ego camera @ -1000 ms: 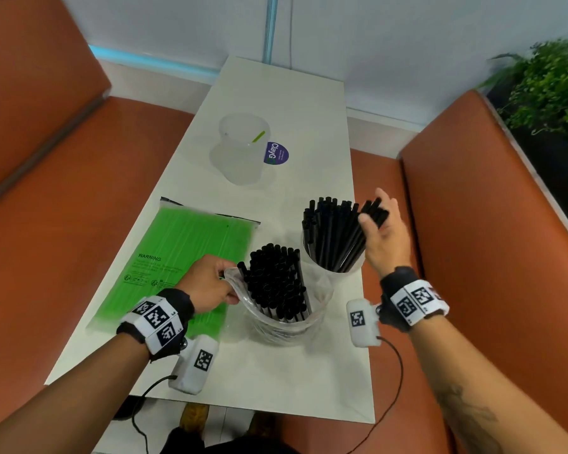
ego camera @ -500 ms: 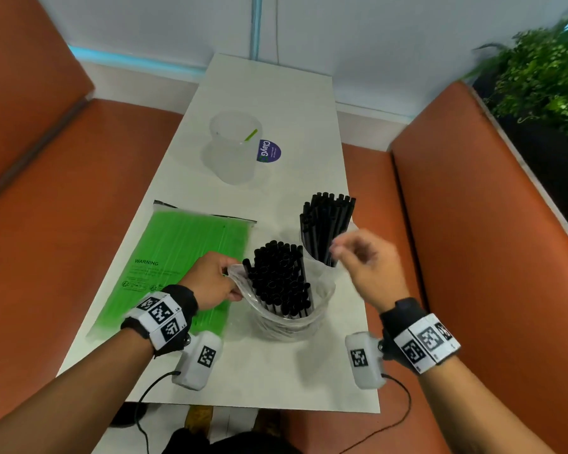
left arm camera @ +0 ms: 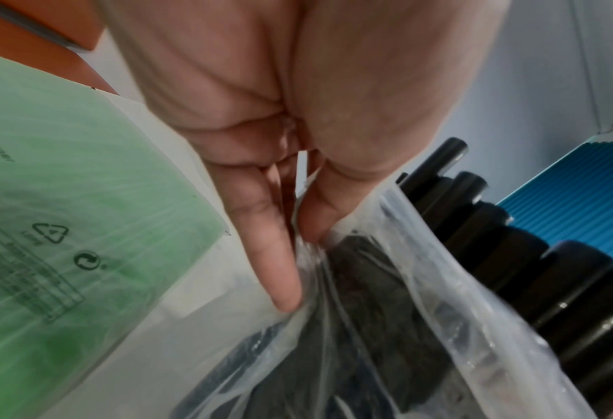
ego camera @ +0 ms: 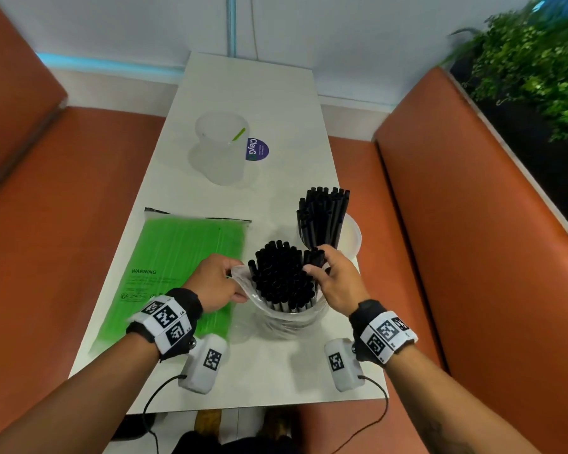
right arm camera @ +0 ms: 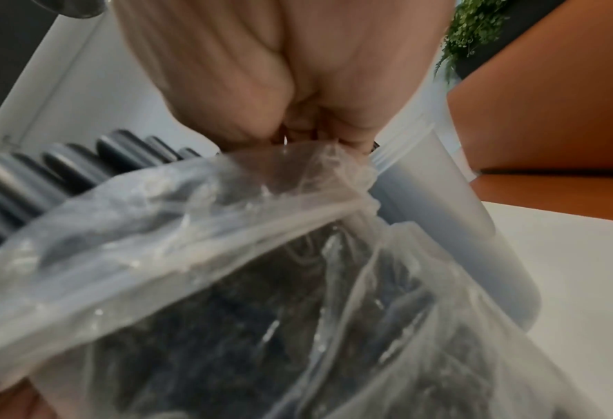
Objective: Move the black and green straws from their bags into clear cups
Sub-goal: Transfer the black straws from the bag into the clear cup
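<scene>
Pinching the clear bag's (ego camera: 277,314) left rim, the left hand (ego camera: 215,283) keeps thumb and fingers closed on the plastic. The right hand (ego camera: 336,283) curls round a few black straws (ego camera: 281,276) at the bundle's right edge (they stand upright in the bag). The green straw bag (ego camera: 184,257), marked "WARNING", lies flat on the bench (ego camera: 276,103); a round sticker (ego camera: 257,150) reads "ClayG".

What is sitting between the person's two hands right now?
In the head view, the clear bag of black straws stands between them: the left hand pinches its rim, and the right hand grips some straws.
</scene>
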